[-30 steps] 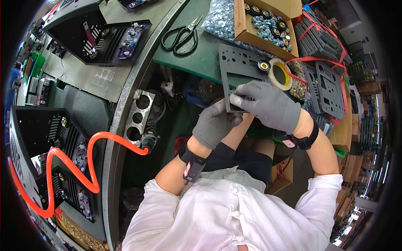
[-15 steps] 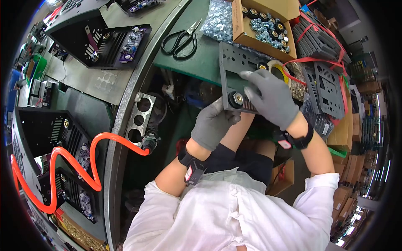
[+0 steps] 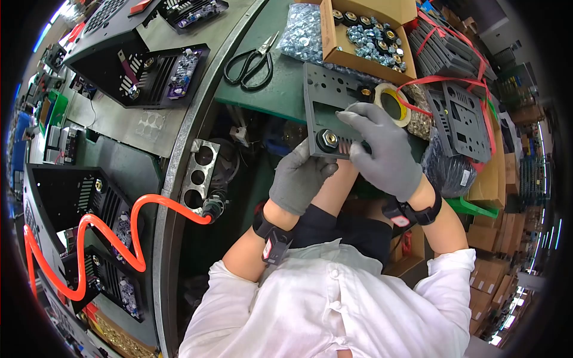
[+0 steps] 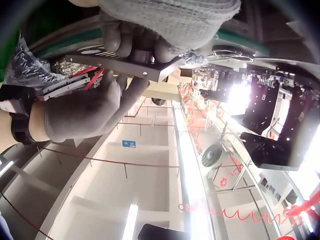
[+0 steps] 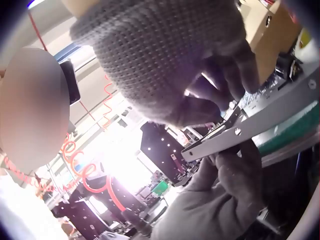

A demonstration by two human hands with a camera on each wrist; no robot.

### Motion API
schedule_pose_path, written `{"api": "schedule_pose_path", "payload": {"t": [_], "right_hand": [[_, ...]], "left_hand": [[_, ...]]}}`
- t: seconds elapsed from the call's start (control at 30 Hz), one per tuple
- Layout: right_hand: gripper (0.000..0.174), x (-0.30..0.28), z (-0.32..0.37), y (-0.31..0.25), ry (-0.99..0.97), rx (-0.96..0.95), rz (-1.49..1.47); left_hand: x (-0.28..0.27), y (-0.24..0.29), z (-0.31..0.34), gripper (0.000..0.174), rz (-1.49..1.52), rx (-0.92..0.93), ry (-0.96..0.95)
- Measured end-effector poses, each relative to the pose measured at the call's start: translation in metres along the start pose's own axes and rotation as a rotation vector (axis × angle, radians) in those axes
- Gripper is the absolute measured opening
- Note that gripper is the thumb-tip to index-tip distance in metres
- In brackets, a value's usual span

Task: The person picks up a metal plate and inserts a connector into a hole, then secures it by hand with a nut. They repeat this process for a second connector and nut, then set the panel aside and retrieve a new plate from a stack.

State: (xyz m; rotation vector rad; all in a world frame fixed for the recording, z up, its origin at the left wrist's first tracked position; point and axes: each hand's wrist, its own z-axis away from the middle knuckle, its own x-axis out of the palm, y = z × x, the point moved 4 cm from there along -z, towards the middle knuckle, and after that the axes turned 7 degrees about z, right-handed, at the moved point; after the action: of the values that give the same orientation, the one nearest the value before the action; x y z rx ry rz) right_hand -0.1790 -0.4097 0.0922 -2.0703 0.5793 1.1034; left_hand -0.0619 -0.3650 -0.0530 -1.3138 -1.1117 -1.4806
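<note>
A flat grey metal panel (image 3: 327, 107) with slots and round holes slants from the green bench toward the person's lap. Its near left corner is held by the gloved left hand (image 3: 296, 182), thumb at the edge and fingers beneath. On that corner sits a round black foot with a metal nut (image 3: 327, 140). The gloved right hand (image 3: 388, 149) hovers over the panel's right side, index finger and thumb apart, just right of the foot. A second black foot (image 3: 365, 92) shows near the panel's far end. In the right wrist view the panel's bent edge (image 5: 240, 134) runs between both hands.
Black-handled scissors (image 3: 249, 67) lie on the green bench (image 3: 280, 98). Behind the panel stand a cardboard box (image 3: 364, 45) of feet and bolts and a tape roll (image 3: 393, 104). Strapped grey panels (image 3: 465, 122) are at right. A red coiled hose (image 3: 140, 238) hangs at left.
The right hand has drawn back to the right from the panel's near corner, and the black foot with its nut came into sight. The left hand keeps its grip, shifting slightly left with the panel.
</note>
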Motion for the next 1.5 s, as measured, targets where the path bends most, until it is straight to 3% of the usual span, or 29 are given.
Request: {"api": "schedule_pose_path", "payload": {"t": [0.03, 0.1, 0.13, 0.17, 0.2, 0.27, 0.37, 0.43, 0.5, 0.57, 0.6, 0.67, 0.77, 0.83, 0.9, 0.93, 0.97, 1.03, 1.07, 1.17, 1.27, 1.43, 1.5], "right_hand": [[0.023, 0.002, 0.001, 0.001, 0.066, -0.002, 0.063], [0.028, 0.008, 0.008, 0.013, -0.331, -0.015, -0.062], [0.03, 0.004, 0.008, 0.015, -0.354, 0.041, -0.255], [0.03, 0.009, 0.006, 0.01, -0.355, 0.038, -0.257], [0.025, 0.01, 0.0, 0.001, -0.148, 0.026, -0.118], [0.022, 0.003, 0.0, -0.002, 0.069, 0.023, 0.029], [0.03, 0.005, 0.008, 0.011, -0.274, -0.014, -0.265], [0.03, 0.005, 0.004, 0.012, -0.214, -0.034, -0.171], [0.025, 0.0, -0.01, 0.024, 0.001, 0.057, -0.05], [0.026, 0.004, -0.021, 0.059, 0.087, 0.097, 0.274], [0.026, 0.011, -0.022, 0.072, 0.095, 0.098, 0.277], [0.032, 0.028, -0.024, 0.095, -0.044, 0.17, 0.609], [0.038, 0.037, -0.025, 0.103, -0.166, 0.218, 0.516], [0.041, 0.029, -0.024, 0.095, -0.142, 0.193, 0.452], [0.049, 0.014, -0.02, 0.072, 0.105, 0.029, 0.194], [0.061, 0.003, -0.016, 0.055, 0.15, -0.026, 0.118], [0.061, -0.002, -0.013, 0.043, 0.151, -0.024, 0.117], [0.073, -0.008, -0.003, 0.026, 0.149, 0.066, -0.183], [0.073, -0.013, 0.001, 0.017, 0.151, 0.066, -0.183], [0.076, -0.024, 0.012, 0.0, 0.158, -0.002, -0.176], [0.069, -0.03, 0.023, -0.004, 0.134, -0.076, -0.111], [0.061, -0.045, 0.033, -0.002, -0.021, 0.045, -0.284], [0.044, -0.035, 0.036, 0.016, 0.138, 0.256, -1.027]], "left_hand": [[-0.001, -0.001, 0.0, 0.043, -0.003, -0.006, -0.002], [-0.002, 0.001, -0.001, 0.045, 0.046, -0.004, -0.039], [-0.003, 0.001, -0.001, 0.045, 0.045, 0.0, -0.039], [-0.006, 0.001, -0.002, 0.045, 0.03, 0.008, -0.023], [-0.008, 0.001, -0.001, 0.045, 0.015, 0.01, -0.005], [-0.004, 0.002, 0.0, 0.046, 0.005, 0.0, 0.0], [-0.006, 0.003, -0.002, 0.045, 0.018, 0.004, 0.002], [-0.013, 0.003, -0.003, 0.044, 0.036, -0.003, 0.003], [-0.018, 0.005, -0.008, 0.041, 0.067, 0.016, 0.017], [-0.019, 0.008, -0.01, 0.037, 0.065, -0.007, 0.022], [-0.021, 0.009, -0.009, 0.032, 0.095, -0.01, 0.037], [-0.029, 0.011, -0.006, 0.028, 0.105, -0.006, 0.095], [-0.028, 0.016, -0.001, 0.029, -0.019, -0.008, 0.235], [-0.015, 0.021, 0.005, 0.028, -0.063, 0.014, 0.241], [-0.005, 0.046, 0.013, 0.028, -0.782, 0.463, 0.525], [0.026, 0.049, 0.02, 0.026, -0.992, 0.69, 0.513], [0.033, 0.049, 0.022, 0.026, -0.993, 0.689, 0.513], [0.056, 0.041, 0.021, 0.027, -1.125, 0.749, 0.128], [0.073, 0.037, 0.021, 0.03, -1.259, 0.761, 0.016], [0.11, 0.019, 0.021, 0.029, -1.574, 0.814, -0.155], [0.123, 0.007, 0.019, 0.033, -1.707, 0.889, -0.25], [0.129, -0.001, 0.018, 0.033, -1.831, 0.939, -0.339], [0.124, -0.002, 0.013, 0.033, -1.721, 0.874, -0.315]]}}
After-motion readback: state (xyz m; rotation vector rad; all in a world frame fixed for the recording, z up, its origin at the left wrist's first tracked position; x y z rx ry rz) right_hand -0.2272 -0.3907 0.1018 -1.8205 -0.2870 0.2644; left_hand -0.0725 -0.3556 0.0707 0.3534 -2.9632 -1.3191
